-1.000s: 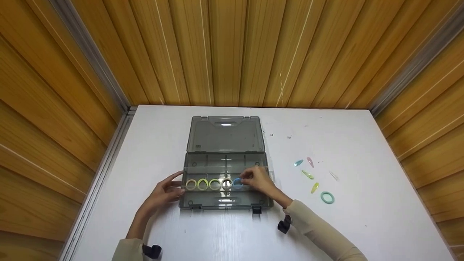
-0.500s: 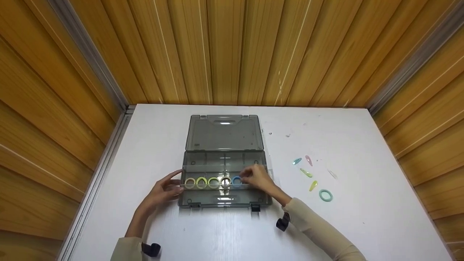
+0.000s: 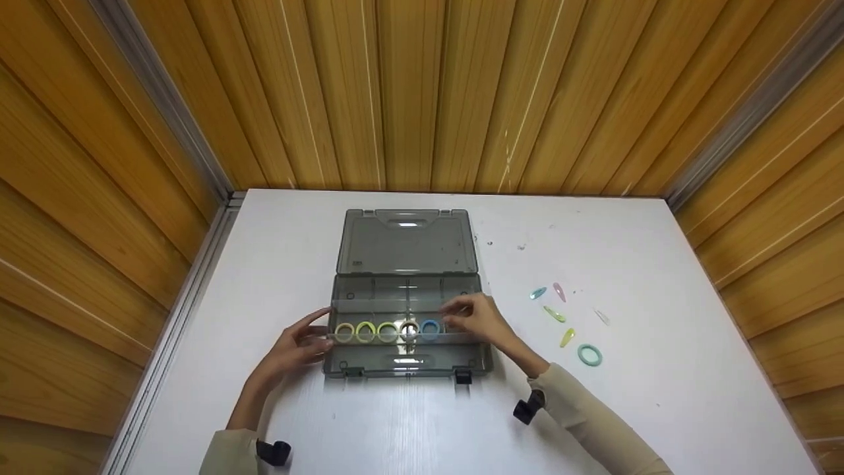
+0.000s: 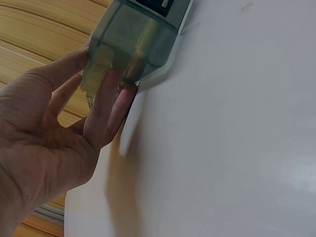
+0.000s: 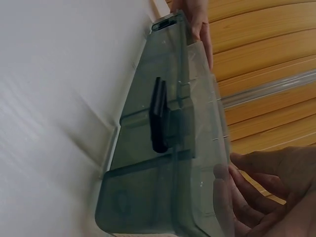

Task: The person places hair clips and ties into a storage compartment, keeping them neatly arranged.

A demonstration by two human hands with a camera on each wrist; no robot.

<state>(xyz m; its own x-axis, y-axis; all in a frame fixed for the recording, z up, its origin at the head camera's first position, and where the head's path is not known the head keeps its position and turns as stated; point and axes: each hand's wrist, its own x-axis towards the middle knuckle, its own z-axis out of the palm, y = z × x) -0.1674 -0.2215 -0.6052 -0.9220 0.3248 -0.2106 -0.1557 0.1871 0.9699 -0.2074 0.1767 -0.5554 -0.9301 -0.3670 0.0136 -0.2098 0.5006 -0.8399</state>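
A smoky-grey plastic case [image 3: 407, 241] lies with its lid folded back. Across it sits a clear tray [image 3: 376, 306] with a row of ring-shaped hair ties, the blue one [image 3: 430, 330] at the right end. My left hand [image 3: 293, 353] holds the tray's left end between thumb and fingers; in the left wrist view its fingers [image 4: 101, 108] lie against the case's corner. Near the tray's right end is my right hand [image 3: 480, 320], loosely bent and apart from the blue hair tie. The right wrist view shows some of its fingertips through the clear wall.
To the right on the white table [image 3: 633, 264] lie several snap hair clips, among them a pink one [image 3: 559, 292] and a yellow one [image 3: 568, 338]. A teal hair tie [image 3: 589, 355] is beside them. A black latch [image 5: 159, 116] sticks out from the case's front.
My right hand has let go of the blue hair tie and drawn back slightly to the right and up. The left hand stays at the tray's left end.
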